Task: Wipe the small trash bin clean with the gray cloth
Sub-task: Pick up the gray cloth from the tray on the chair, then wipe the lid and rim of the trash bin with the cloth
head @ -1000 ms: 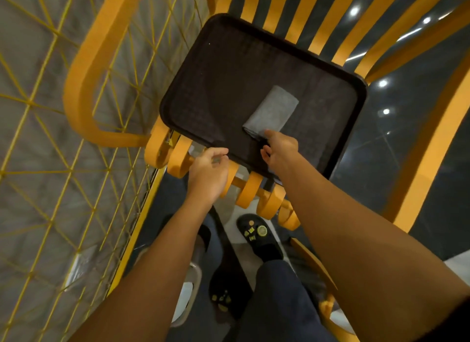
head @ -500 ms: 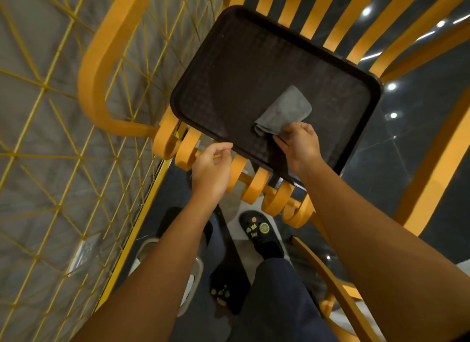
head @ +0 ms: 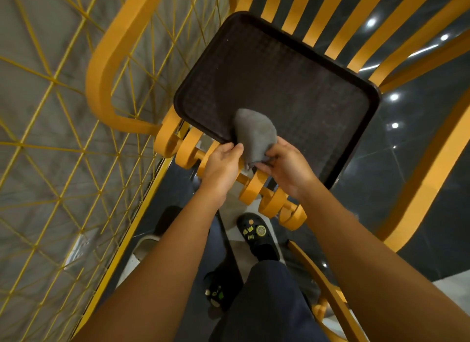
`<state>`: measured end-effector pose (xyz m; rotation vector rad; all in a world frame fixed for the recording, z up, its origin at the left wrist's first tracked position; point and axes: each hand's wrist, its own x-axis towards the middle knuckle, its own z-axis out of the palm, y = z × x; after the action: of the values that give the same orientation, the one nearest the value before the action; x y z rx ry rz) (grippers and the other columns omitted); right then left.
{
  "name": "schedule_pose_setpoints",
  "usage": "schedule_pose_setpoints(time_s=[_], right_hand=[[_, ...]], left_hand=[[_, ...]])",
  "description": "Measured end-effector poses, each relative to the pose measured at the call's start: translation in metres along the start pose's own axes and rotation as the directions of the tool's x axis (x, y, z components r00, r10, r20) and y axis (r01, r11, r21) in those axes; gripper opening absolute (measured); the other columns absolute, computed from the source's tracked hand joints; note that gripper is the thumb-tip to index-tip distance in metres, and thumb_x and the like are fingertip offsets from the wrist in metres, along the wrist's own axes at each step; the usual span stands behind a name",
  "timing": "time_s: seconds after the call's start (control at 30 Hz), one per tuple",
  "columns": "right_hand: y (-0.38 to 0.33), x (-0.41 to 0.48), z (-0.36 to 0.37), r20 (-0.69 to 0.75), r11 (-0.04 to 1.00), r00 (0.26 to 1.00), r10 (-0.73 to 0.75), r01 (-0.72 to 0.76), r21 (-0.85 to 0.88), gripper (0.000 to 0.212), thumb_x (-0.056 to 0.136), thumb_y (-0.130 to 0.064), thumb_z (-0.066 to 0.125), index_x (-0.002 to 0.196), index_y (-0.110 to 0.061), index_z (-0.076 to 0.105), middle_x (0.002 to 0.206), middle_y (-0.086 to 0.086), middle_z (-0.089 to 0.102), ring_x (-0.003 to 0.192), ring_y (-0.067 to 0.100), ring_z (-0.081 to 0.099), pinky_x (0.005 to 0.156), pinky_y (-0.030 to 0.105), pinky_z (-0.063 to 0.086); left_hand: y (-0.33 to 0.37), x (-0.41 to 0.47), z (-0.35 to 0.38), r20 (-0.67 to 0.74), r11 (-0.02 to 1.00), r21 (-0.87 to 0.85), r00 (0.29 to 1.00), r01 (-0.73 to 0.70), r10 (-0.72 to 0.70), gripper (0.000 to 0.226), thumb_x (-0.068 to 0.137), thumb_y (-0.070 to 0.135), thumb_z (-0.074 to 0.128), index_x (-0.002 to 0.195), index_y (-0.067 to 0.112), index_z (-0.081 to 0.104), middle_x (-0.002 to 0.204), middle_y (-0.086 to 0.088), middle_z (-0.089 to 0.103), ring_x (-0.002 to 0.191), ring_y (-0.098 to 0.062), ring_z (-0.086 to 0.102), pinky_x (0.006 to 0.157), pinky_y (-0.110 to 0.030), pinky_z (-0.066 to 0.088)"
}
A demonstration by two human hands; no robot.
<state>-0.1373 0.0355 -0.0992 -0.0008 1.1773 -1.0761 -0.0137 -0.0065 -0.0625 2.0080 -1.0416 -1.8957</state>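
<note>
The fingers [head: 232, 148] of the left hand [head: 221, 168] are curled in and pinch the left edge of the gray cloth [head: 254, 135]. The fingers [head: 265, 165] of the right hand [head: 287, 171] are curled too and hold the bottom right part of the cloth. So both hands hold the cloth, one on each side, close together.

The cloth is bunched up into a soft lump. Its top part lies over the near edge of a dark brown tray [head: 292, 87]. Its bottom end hangs a little past that edge, between the two hands.

The tray has a bumpy grid on it and a raised rim all round. It sits on a yellow chair [head: 254, 186] made of long strips. The strips curl down at the front, just under the hands. A thick yellow arm of the chair [head: 106, 69] bends round on the left.

Both bare arms reach forward from the bottom of the picture. Under them are dark trousers [head: 267, 303] and two black shoes. One shoe [head: 256, 233] has little yellow charms on top. The other shoe [head: 216, 290] is lower down.

A pale thing [head: 145, 245] sits on the floor, partly hidden by the left arm. I cannot tell if it is the bin.

On the left is a yellow wire fence [head: 50, 138]. The floor [head: 419, 143] on the right is dark and shiny, with bright spots of light.
</note>
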Motion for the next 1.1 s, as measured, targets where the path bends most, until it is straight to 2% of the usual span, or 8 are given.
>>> schedule_pose_setpoints(time_s=[0.1, 0.2, 0.33, 0.53, 0.67, 0.8, 0.93, 1.1], right_hand=[[0.008, -0.014, 0.004, 0.136, 0.997, 0.99, 0.034, -0.024, -0.075, 0.04, 0.087, 0.004, 0.037, 0.122, -0.004, 0.056, 0.115, 0.019, 0.062, 0.103, 0.029, 0.062, 0.09, 0.039, 0.053], [0.019, -0.026, 0.008, 0.203, 0.985, 0.974, 0.104, -0.074, -0.153, 0.041, 0.088, 0.002, 0.038, 0.125, -0.004, 0.054, 0.122, 0.021, 0.058, 0.108, 0.029, 0.058, 0.094, 0.041, 0.049], [0.038, -0.042, 0.018, 0.289, 0.959, 0.936, 0.2, -0.126, -0.254, 0.041, 0.08, -0.008, 0.049, 0.12, -0.007, 0.058, 0.119, 0.017, 0.062, 0.11, 0.027, 0.06, 0.095, 0.038, 0.049], [0.06, -0.067, 0.055, 0.267, 0.865, 0.941, 0.207, -0.048, -0.5, 0.023, 0.078, -0.035, 0.058, 0.085, -0.014, 0.064, 0.086, 0.0, 0.066, 0.089, 0.014, 0.062, 0.084, 0.027, 0.05], [0.092, -0.075, 0.094, 0.361, 0.804, 0.904, 0.228, 0.035, -0.594, 0.014, 0.083, -0.025, 0.059, 0.088, -0.012, 0.06, 0.085, 0.001, 0.064, 0.082, 0.012, 0.062, 0.079, 0.026, 0.051], [0.136, -0.084, 0.129, 0.421, 0.843, 0.887, 0.188, 0.073, -0.532, 0.015, 0.089, 0.0, 0.053, 0.092, -0.015, 0.053, 0.091, 0.004, 0.063, 0.081, 0.009, 0.065, 0.072, 0.022, 0.053], [0.177, -0.096, 0.154, 0.517, 0.84, 0.82, 0.246, 0.086, -0.536, 0.017, 0.083, -0.009, 0.053, 0.099, -0.016, 0.053, 0.095, 0.003, 0.066, 0.088, 0.01, 0.064, 0.078, 0.024, 0.052], [0.224, -0.097, 0.173, 0.509, 0.784, 0.793, 0.335, 0.065, -0.617, 0.016, 0.087, -0.017, 0.056, 0.103, -0.013, 0.058, 0.089, -0.001, 0.069, 0.084, 0.009, 0.065, 0.075, 0.023, 0.052]], left_hand=[[0.01, -0.01, -0.003, 0.122, 0.959, -0.236, 0.984, 0.159, -0.133, 0.04, 0.098, 0.031, 0.038, 0.13, 0.008, 0.046, 0.129, -0.012, 0.055, 0.118, -0.022, 0.054, 0.09, -0.03, 0.044], [0.012, -0.023, -0.014, 0.19, 0.939, -0.285, 0.972, 0.192, -0.141, 0.036, 0.1, 0.029, 0.032, 0.098, 0.001, 0.054, 0.099, -0.014, 0.059, 0.091, -0.018, 0.057, 0.078, -0.026, 0.044], [-0.012, -0.04, -0.04, 0.082, 0.956, -0.285, 0.995, 0.069, -0.047, 0.027, 0.092, 0.017, 0.053, 0.116, 0.006, 0.057, 0.117, -0.013, 0.063, 0.107, -0.025, 0.061, 0.09, -0.034, 0.05], [-0.051, -0.076, -0.093, -0.169, 0.975, -0.205, 0.984, -0.089, 0.055, 0.019, 0.084, 0.012, 0.063, 0.103, 0.013, 0.058, 0.094, -0.001, 0.065, 0.09, -0.017, 0.064, 0.078, -0.027, 0.053], [-0.089, -0.098, -0.129, -0.252, 0.981, -0.163, 0.966, -0.102, 0.059, 0.016, 0.081, 0.023, 0.068, 0.092, 0.021, 0.057, 0.102, -0.008, 0.066, 0.096, -0.023, 0.064, 0.086, -0.043, 0.054], [-0.125, -0.124, -0.162, -0.278, 0.948, -0.307, 0.961, -0.083, -0.006, 0.038, 0.084, 0.031, 0.063, 0.104, 0.0, 0.052, 0.106, -0.021, 0.064, 0.1, -0.031, 0.063, 0.089, -0.051, 0.051], [-0.166, -0.142, -0.192, -0.202, 0.809, -0.586, 0.974, -0.038, -0.1, 0.014, 0.09, 0.028, 0.054, 0.1, 0.02, 0.06, 0.097, 0.002, 0.069, 0.094, -0.013, 0.065, 0.075, -0.026, 0.05], [-0.223, -0.149, -0.223, -0.26, 0.75, -0.654, 0.96, -0.099, -0.099, 0.017, 0.086, 0.029, 0.059, 0.097, 0.018, 0.066, 0.1, -0.004, 0.071, 0.099, -0.02, 0.065, 0.093, -0.033, 0.048]])
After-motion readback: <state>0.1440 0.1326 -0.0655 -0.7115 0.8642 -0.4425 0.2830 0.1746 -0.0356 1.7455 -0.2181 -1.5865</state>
